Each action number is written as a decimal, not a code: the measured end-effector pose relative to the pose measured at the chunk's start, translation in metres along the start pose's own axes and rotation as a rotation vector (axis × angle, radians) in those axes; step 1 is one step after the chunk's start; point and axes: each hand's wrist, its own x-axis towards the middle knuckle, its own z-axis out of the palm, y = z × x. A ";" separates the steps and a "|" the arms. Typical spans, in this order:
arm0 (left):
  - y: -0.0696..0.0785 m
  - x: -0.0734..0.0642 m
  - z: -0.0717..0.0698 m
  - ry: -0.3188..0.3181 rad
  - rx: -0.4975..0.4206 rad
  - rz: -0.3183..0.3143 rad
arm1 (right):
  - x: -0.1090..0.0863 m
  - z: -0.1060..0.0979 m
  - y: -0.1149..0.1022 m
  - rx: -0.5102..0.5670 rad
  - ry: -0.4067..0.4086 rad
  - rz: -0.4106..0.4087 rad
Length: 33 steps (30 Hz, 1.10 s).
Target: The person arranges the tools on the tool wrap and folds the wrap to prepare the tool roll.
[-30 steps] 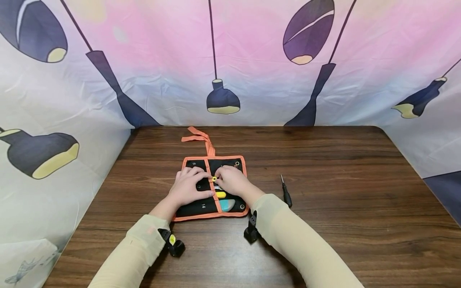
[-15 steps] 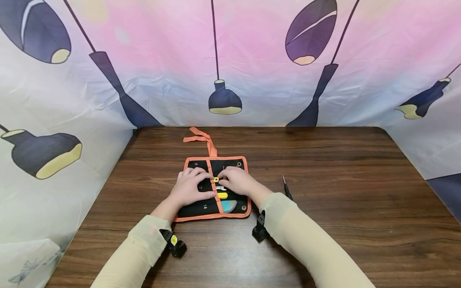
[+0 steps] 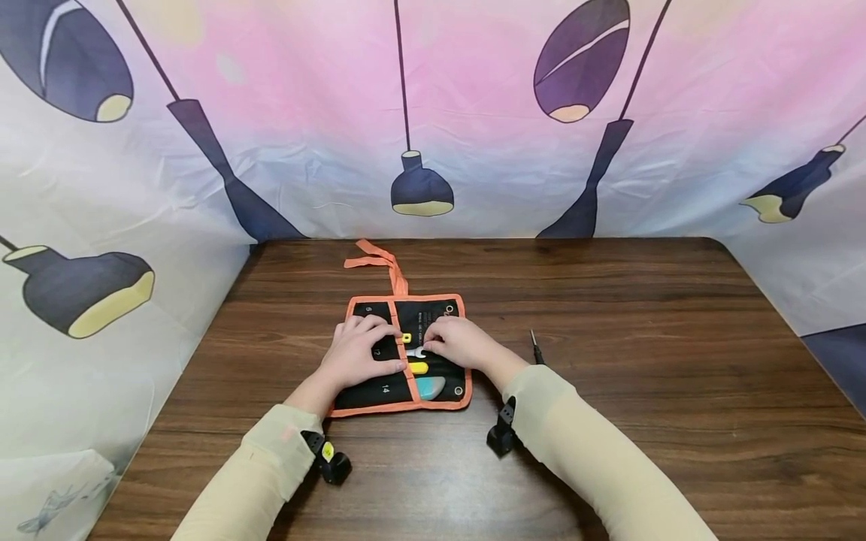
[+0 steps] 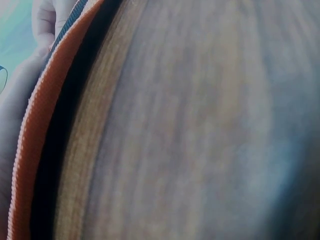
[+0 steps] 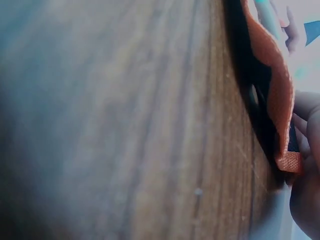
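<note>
Spread left hand (image 3: 355, 348) steadies orange-edged black fabric pouch (image 3: 443, 367); right hand (image 3: 460, 343) at three o'clock, grip unclear from here, should guide silver open-ended wrench (image 3: 416, 352) straight.

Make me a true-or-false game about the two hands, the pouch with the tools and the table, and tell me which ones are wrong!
1. The left hand rests on the tool pouch. True.
2. The pouch has green trim. False: its trim is orange.
3. The right hand has its fingers close to the wrench. True.
4. The screwdriver is tucked into a pocket. False: the screwdriver lies on the table, right of the pouch.
5. A teal tool sticks out of a pocket. True.
</note>
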 end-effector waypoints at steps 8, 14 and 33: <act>0.000 0.001 0.000 -0.002 0.017 -0.006 | 0.000 0.005 -0.002 -0.049 0.018 -0.042; 0.000 0.002 0.000 -0.014 0.016 -0.007 | 0.000 0.008 -0.003 -0.060 0.021 -0.033; 0.001 0.002 0.000 -0.018 0.012 0.008 | -0.001 0.007 -0.005 -0.067 0.038 -0.029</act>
